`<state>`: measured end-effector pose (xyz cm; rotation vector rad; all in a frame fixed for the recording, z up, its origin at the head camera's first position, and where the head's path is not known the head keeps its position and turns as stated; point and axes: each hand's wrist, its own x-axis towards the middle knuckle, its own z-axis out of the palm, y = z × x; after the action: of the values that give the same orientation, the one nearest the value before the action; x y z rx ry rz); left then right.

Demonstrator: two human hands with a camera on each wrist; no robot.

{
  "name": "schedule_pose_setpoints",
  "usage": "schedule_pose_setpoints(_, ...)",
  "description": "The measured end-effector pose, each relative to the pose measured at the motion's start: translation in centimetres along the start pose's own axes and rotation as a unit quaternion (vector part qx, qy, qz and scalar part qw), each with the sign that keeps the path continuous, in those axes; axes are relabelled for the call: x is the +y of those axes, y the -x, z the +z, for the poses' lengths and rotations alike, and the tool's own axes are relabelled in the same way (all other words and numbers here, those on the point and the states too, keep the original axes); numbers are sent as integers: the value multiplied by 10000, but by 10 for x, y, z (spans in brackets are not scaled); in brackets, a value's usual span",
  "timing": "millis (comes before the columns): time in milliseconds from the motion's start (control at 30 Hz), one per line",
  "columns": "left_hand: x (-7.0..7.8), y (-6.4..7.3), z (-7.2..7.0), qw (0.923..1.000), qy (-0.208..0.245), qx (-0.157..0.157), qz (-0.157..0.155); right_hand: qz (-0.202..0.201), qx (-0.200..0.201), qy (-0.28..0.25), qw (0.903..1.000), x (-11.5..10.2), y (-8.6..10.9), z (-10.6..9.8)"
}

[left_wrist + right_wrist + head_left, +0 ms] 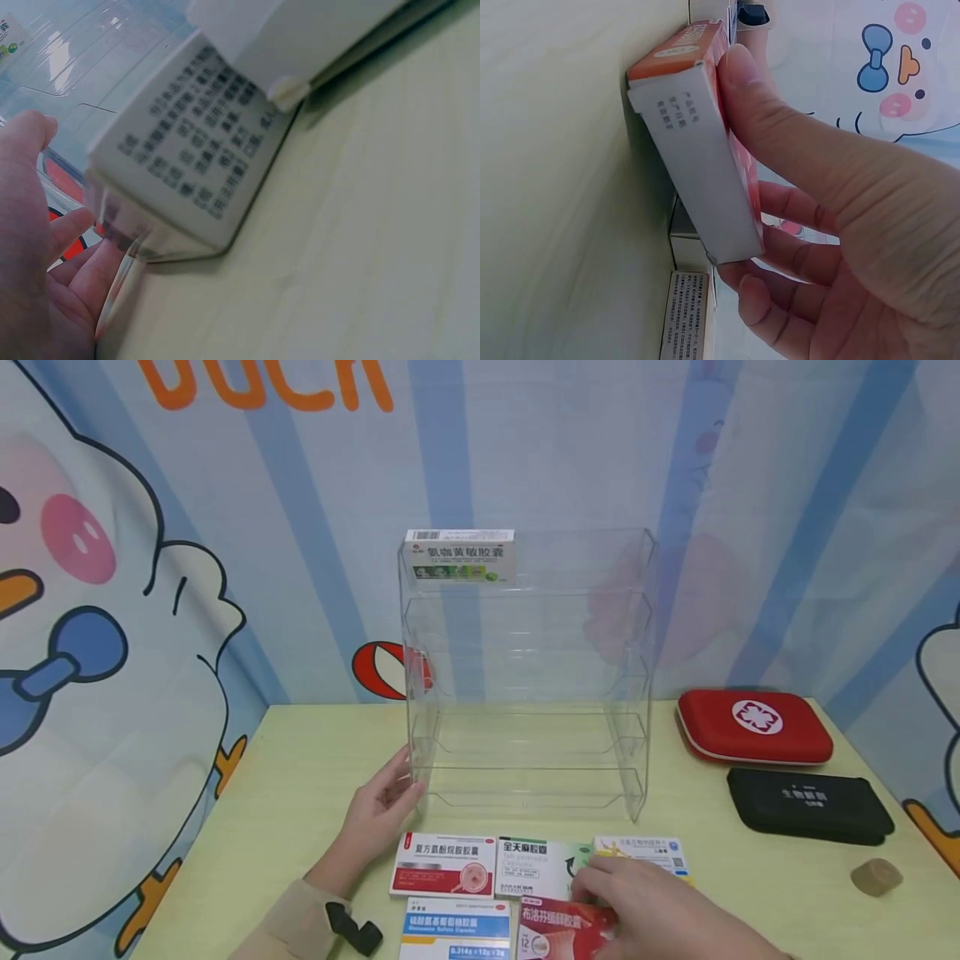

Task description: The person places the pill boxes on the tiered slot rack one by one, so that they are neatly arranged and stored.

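My left hand [381, 806] grips the lower left side of a clear tiered rack [525, 781], thumb toward the front. With my right hand [660, 902] I pinch a red medicine box [555, 931] between thumb and fingers; in the right wrist view this red medicine box [697, 157] is tilted, its white end showing. Around it lie a red-and-white medicine box [441, 867], a green-and-white one [534, 864], a blue-and-white one [456, 928] and a white one with yellow [645, 850], partly hidden by my right hand. Another medicine box [461, 558] stands in the rack's top tier, at the left.
On the right of the table [300, 760] sit a red zip case [720, 722], a black pouch [810, 806] and a small tan round piece [876, 877]. A cartoon-printed backdrop [330, 527] hangs behind the rack.
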<state>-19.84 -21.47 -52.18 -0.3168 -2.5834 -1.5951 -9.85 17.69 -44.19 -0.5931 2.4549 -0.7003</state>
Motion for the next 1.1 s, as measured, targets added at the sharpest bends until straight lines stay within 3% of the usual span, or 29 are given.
schedule_pose_setpoints(300,2,1,0,10000,29,1,-44,-284,81,73,9995,2,-1,0)
schedule_pose_setpoints(567,2,1,1,9999,-20,16,-105,-424,132,-784,9959,7,-1,-1)
schedule_pose_setpoints(800,1,1,-1,9999,13,3,-104,-1125,562,-868,9883,13,-3,-8)
schedule_pose_setpoints(1000,1,1,-1,10000,29,11,-63,-1203,935,-870,9845,11,-2,-21)
schedule_pose_setpoints(1100,1,1,0,10000,48,9,-60,-1354,1335,-702,9792,9,2,-30)
